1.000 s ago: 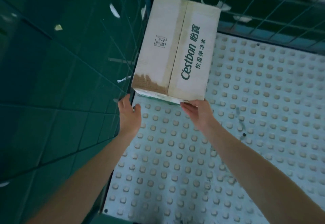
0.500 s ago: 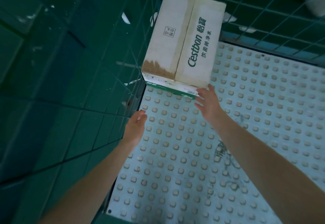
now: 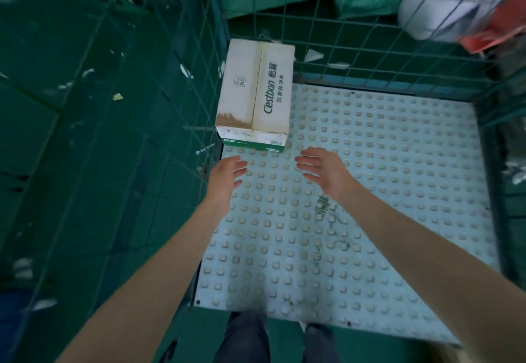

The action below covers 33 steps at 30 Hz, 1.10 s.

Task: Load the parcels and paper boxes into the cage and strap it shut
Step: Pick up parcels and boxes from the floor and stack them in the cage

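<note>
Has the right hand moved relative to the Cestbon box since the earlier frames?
Yes. The right hand has drawn back toward the person. Earlier it touched the near right corner of the box; now studded floor shows between them.

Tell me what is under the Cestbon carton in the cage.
The carton stands on the cage's pale studded floor panel, in its far left corner. The patch of floor directly beneath is covered by the carton, so whether anything lies there cannot be seen.
</note>
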Each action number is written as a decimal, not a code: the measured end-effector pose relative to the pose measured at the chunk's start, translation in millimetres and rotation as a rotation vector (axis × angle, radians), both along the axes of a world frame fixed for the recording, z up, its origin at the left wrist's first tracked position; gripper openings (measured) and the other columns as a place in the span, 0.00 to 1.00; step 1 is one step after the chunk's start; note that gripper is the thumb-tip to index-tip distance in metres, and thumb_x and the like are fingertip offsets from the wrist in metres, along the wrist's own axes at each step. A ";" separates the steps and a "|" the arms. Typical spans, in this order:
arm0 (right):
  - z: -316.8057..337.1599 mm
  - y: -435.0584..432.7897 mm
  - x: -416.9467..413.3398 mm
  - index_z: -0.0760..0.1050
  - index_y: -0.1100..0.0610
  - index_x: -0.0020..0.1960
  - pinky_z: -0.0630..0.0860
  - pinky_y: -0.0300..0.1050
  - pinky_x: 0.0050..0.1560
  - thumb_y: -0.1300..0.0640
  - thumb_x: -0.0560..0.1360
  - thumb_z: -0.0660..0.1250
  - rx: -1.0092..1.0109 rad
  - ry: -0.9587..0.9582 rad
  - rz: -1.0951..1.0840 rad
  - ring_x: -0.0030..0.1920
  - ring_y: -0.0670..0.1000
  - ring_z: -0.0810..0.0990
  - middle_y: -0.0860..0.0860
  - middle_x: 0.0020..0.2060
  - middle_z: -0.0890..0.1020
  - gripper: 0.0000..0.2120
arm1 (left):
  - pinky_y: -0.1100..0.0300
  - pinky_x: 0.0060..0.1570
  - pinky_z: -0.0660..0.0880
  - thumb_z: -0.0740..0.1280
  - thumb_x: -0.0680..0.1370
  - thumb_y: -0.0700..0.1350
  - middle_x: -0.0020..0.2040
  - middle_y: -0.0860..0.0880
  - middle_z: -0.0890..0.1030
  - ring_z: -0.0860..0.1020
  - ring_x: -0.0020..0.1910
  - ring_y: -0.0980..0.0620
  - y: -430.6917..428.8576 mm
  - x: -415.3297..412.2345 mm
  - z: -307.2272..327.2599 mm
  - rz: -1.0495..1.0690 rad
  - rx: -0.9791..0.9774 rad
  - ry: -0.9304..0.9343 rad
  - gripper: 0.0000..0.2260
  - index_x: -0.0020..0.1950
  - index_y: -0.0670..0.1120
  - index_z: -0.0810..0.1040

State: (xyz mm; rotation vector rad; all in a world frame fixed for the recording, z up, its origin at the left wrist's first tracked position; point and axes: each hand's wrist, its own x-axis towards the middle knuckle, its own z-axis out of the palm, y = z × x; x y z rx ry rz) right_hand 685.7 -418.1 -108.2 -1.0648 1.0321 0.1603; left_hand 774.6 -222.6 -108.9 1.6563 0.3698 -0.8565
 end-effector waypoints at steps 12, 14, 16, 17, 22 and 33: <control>73.4 4.8 -168.0 0.77 0.58 0.55 0.73 0.48 0.57 0.53 0.81 0.61 -0.049 -0.055 0.339 0.55 0.54 0.80 0.54 0.52 0.83 0.11 | 0.60 0.49 0.76 0.59 0.83 0.46 0.54 0.48 0.83 0.81 0.52 0.52 37.7 -183.4 70.8 0.219 -0.049 -0.045 0.12 0.60 0.43 0.79; 76.5 9.9 -186.4 0.78 0.58 0.54 0.72 0.50 0.62 0.54 0.81 0.61 -0.042 -0.056 0.370 0.57 0.55 0.80 0.54 0.51 0.83 0.10 | 0.59 0.50 0.76 0.60 0.83 0.46 0.53 0.48 0.84 0.81 0.52 0.51 47.7 -208.1 74.0 0.265 -0.031 -0.025 0.11 0.58 0.44 0.79; 82.1 23.2 -203.5 0.78 0.58 0.55 0.72 0.51 0.64 0.53 0.81 0.61 -0.044 -0.049 0.457 0.58 0.55 0.80 0.54 0.51 0.84 0.11 | 0.58 0.50 0.75 0.59 0.83 0.46 0.52 0.48 0.84 0.81 0.51 0.51 65.1 -239.7 79.4 0.337 -0.020 -0.013 0.10 0.56 0.44 0.79; 83.0 30.4 -207.1 0.78 0.58 0.56 0.72 0.51 0.63 0.53 0.81 0.61 -0.054 -0.044 0.496 0.59 0.55 0.80 0.55 0.53 0.84 0.11 | 0.58 0.50 0.74 0.59 0.83 0.46 0.52 0.48 0.84 0.81 0.50 0.51 72.0 -250.3 80.7 0.362 -0.020 -0.013 0.10 0.55 0.44 0.79; 91.5 94.6 -212.8 0.78 0.59 0.57 0.73 0.47 0.56 0.52 0.81 0.61 -0.078 -0.035 0.718 0.56 0.54 0.81 0.56 0.55 0.83 0.12 | 0.59 0.45 0.73 0.59 0.83 0.46 0.47 0.48 0.84 0.81 0.48 0.50 129.1 -305.6 87.1 0.533 -0.026 -0.032 0.12 0.55 0.42 0.79; 95.8 324.6 -271.0 0.77 0.54 0.49 0.70 0.48 0.57 0.53 0.81 0.59 -0.041 -0.087 1.390 0.50 0.52 0.81 0.51 0.47 0.84 0.09 | 0.54 0.58 0.74 0.58 0.83 0.47 0.54 0.48 0.84 0.81 0.55 0.50 301.1 -497.2 98.8 1.109 0.035 -0.113 0.11 0.55 0.46 0.79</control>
